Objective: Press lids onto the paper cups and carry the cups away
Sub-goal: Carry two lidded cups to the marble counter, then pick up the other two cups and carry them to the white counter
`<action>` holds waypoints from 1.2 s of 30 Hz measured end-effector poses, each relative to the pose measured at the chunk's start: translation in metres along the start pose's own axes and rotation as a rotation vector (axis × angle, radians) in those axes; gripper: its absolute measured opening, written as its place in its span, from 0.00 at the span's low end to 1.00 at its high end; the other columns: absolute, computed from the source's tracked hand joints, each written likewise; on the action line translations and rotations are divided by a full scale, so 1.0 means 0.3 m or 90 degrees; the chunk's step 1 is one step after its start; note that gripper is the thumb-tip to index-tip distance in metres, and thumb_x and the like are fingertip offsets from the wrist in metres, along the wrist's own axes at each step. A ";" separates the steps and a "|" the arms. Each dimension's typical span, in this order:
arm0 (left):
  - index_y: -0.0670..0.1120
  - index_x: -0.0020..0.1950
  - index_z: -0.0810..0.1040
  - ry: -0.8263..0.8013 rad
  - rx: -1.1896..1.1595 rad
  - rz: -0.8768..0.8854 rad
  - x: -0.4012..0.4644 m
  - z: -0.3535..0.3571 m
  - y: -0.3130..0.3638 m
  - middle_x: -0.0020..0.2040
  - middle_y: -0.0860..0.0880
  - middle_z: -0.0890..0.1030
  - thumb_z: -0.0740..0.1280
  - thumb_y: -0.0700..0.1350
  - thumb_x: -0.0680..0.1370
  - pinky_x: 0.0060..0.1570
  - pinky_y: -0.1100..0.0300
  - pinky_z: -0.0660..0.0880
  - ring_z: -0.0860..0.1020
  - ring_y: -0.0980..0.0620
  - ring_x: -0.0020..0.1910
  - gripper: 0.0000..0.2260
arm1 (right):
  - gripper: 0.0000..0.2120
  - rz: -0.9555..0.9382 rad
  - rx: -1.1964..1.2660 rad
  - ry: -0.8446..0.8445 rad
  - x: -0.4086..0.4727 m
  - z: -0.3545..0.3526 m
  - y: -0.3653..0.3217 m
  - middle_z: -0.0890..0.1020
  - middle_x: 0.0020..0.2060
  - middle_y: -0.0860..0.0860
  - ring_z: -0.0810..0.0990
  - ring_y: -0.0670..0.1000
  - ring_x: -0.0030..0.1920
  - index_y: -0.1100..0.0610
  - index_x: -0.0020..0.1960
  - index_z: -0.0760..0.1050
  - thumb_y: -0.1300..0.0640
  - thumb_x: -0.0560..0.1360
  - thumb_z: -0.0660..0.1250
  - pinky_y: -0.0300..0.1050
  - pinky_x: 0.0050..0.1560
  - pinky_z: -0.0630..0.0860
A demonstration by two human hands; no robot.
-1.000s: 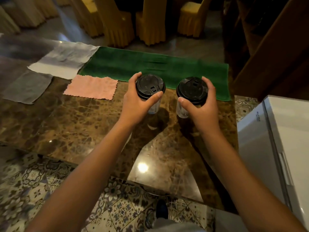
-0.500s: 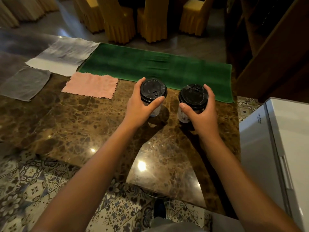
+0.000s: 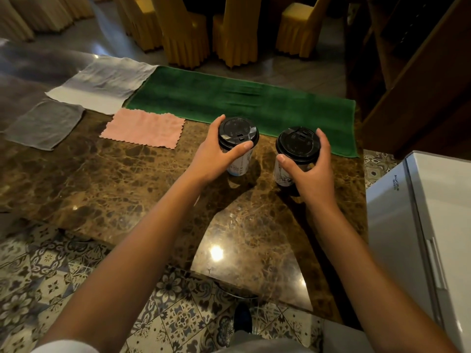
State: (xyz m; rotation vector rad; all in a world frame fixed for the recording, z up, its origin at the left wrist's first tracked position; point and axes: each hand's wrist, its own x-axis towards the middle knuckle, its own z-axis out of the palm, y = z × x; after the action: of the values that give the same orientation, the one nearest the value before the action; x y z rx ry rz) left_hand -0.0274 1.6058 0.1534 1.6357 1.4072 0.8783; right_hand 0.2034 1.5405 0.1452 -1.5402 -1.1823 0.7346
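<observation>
Head view: two cups, left cup (image 3: 238, 166) and right cup (image 3: 282, 174), each with one black lid (image 3: 238, 133), stand on the table (image 3: 102, 179). Left hand (image 3: 215, 156) grasps one, right hand (image 3: 312, 169) the other. Four cloths lie behind: green (image 3: 242, 100), pink (image 3: 142, 128), two grey. Bare marble reaches the near edge.

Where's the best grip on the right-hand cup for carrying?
Probably the upper wall of the right cup, just under the black lid, coming from the near side as the right hand does. The cup stands upright and widens upward, so the lid's rim should stop slipping.
</observation>
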 end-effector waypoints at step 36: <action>0.45 0.80 0.65 0.512 0.368 -0.019 -1.272 -0.703 -0.185 0.79 0.43 0.67 0.61 0.57 0.84 0.77 0.51 0.61 0.64 0.45 0.79 0.28 | 0.29 -0.523 -0.087 -0.388 -0.846 0.566 -0.553 0.66 0.80 0.54 0.63 0.55 0.80 0.50 0.78 0.70 0.44 0.80 0.71 0.51 0.77 0.61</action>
State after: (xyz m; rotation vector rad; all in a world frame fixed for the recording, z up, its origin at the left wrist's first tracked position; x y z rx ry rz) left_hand -0.2937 1.2586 0.1950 1.7267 2.4063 1.2718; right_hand -0.0846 1.3627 0.2244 -0.7867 -2.1621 0.5618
